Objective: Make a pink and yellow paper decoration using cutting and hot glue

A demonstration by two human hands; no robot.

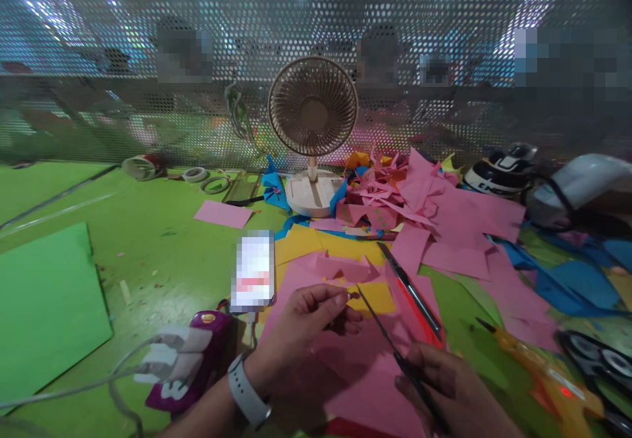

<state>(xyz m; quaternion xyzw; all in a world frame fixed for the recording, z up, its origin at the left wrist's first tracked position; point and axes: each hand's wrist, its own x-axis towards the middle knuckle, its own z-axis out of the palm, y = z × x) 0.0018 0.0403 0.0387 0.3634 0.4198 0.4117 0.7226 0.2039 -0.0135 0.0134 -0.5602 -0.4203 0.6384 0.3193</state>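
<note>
My left hand (320,313), with a pale watch strap on its wrist, pinches a tiny pale scrap (352,295) between thumb and forefinger. In my right hand (444,385) is a slim dark pointed tool (378,323), seen edge-on; its exact kind is unclear. The tool's tip reaches close to the left fingertips. Behind them lies a small yellow paper piece (382,298), on top of a large pink sheet (355,359). A folded pink strip (345,265) rests just beyond. To the right, a red and black utility knife (412,293) lies slanted on the paper.
A fan (313,112) stands at the back before a perforated metal screen (197,109). Pink scraps (419,194) heap up beside it. A phone (253,272) and purple power strip (197,359) lie left; an orange glue gun (548,375) and black-handled scissors (602,365) lie right.
</note>
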